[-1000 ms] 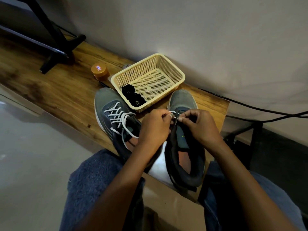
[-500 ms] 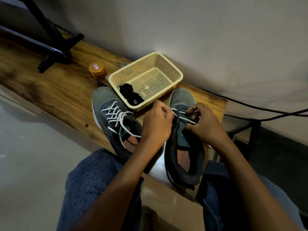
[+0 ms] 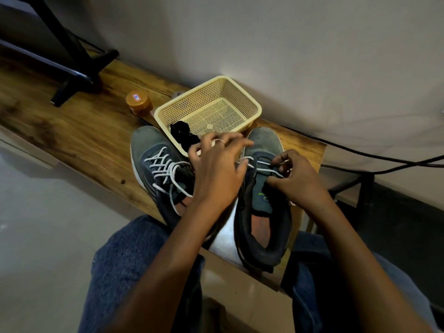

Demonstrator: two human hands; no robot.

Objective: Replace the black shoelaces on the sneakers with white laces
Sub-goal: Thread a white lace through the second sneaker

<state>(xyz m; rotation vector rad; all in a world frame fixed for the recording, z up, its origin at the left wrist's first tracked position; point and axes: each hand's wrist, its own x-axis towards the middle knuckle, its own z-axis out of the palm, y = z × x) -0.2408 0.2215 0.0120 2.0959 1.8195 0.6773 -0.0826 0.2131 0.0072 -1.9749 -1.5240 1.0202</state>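
The right hand [image 3: 296,179] pinches the white lace [image 3: 264,162] across the right sneaker [image 3: 264,188] on the wooden table [image 3: 84,140]. The left hand [image 3: 216,171] hovers beside it, fingers spread and loose. Black laces [image 3: 182,135] lie in the basket [image 3: 249,102].

We thread a white lace [image 3: 264,165] through the right sneaker [image 3: 264,203], right hand [image 3: 294,179] pinching it, left hand [image 3: 217,169] spread above, beside the yellow basket [image 3: 254,109].
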